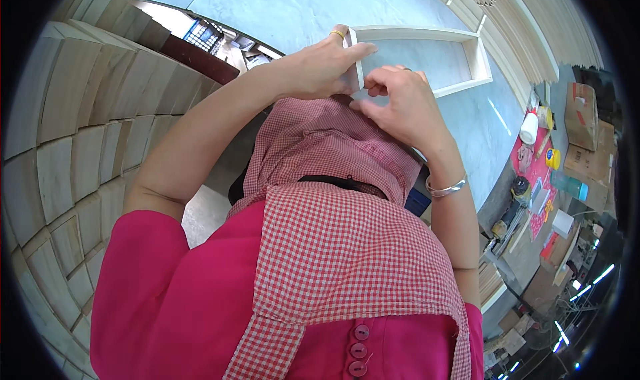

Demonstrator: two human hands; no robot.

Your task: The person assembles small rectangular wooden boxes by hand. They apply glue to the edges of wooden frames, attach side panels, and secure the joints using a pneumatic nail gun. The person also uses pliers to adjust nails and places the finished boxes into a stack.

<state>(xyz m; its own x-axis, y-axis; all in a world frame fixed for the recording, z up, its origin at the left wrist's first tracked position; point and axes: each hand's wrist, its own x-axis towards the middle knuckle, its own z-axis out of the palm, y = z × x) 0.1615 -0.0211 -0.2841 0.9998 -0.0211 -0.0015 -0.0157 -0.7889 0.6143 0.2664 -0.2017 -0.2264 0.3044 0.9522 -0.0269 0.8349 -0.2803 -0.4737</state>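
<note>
I see my left hand (325, 65), gold ring on one finger, clamped on the near-left corner of a pale rectangular wooden frame (467, 37), thumb stretched along the top of the end board. The frame lies flat on the grey marbled tabletop (480, 123) and runs up and right, away from both hands. My right hand (402, 105) sits just right of the left, fingers curled in a pinch at the same corner; what it pinches, I cannot tell. A silver bangle (445, 188) circles that wrist. Stacked pale wooden blocks (73, 127) fill the left side. A red checked apron (333, 200) covers the lower frame end.
</note>
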